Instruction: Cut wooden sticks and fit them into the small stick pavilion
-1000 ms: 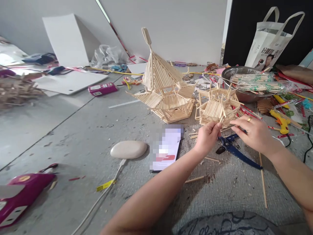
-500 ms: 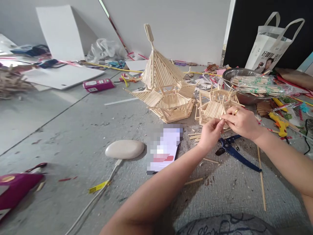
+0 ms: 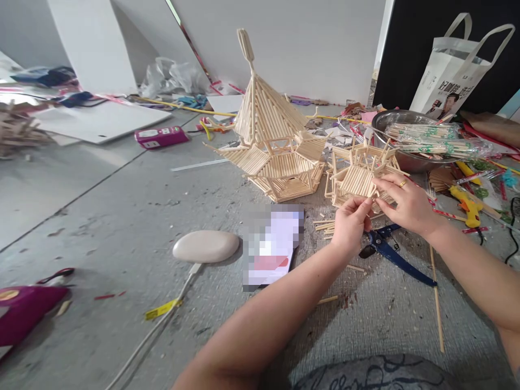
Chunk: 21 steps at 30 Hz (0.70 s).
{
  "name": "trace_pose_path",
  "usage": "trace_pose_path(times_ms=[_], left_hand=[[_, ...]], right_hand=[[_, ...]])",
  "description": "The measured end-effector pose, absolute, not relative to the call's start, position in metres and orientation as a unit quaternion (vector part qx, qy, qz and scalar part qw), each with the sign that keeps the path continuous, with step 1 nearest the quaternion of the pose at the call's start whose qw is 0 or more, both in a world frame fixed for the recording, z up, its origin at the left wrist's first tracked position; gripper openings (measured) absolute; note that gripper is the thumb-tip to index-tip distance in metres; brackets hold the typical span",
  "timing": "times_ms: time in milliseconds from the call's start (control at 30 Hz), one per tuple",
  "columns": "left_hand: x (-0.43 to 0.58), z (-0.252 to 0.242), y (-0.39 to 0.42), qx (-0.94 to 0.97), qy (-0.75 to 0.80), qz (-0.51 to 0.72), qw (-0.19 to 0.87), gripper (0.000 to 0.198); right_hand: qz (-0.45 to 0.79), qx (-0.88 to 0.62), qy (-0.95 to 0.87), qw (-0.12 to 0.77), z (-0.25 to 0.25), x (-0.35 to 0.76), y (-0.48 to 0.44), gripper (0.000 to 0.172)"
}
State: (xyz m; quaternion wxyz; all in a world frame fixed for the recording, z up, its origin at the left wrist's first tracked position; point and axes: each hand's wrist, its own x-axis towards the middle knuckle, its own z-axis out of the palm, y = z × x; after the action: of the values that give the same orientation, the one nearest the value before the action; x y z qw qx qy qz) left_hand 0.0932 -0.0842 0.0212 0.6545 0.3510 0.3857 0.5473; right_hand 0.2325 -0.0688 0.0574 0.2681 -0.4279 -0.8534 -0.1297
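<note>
Both hands are at the near right side of a small framework of pale wooden sticks (image 3: 356, 182), which has a slatted sloping panel. My left hand (image 3: 350, 223) pinches with thumb and forefinger at the panel's lower corner; what lies in the pinch is too small to make out. My right hand (image 3: 413, 207), a ring on one finger, has its forefinger and thumb apart, with the forefinger's tip at the panel's edge. Under the hands lie blue-handled cutters (image 3: 400, 264) and short cut sticks (image 3: 325, 228). Left of the framework stands a larger stick pavilion (image 3: 280, 162) with a pointed roof.
A phone (image 3: 272, 246) and an oval white device (image 3: 206, 246) with a cable lie on the floor. At right are a metal bowl (image 3: 379, 122) of bagged sticks, a yellow glue gun (image 3: 467, 206) and a paper bag (image 3: 450, 76). A purple box (image 3: 160, 137) lies farther left.
My right hand's fingers have spread apart and its forefinger has moved up along the panel, away from my left fingertips. My left hand keeps its pinch. The view has shifted slightly.
</note>
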Motion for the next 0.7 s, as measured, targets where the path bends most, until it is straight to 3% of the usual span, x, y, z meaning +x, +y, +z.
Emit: trace_pose_path(times_ms=[167, 700], left_hand=[[0.097, 0.021, -0.089, 0.349, 0.394, 0.565, 0.636, 0.024], [0.098, 0.013, -0.079, 0.402, 0.395, 0.572, 0.596, 0.024]], right_hand=[[-0.118, -0.439, -0.840, 0.297, 0.053, 0.240, -0.073, 0.030], [-0.192, -0.396, -0.866, 0.239, 0.052, 0.237, -0.073, 0.027]])
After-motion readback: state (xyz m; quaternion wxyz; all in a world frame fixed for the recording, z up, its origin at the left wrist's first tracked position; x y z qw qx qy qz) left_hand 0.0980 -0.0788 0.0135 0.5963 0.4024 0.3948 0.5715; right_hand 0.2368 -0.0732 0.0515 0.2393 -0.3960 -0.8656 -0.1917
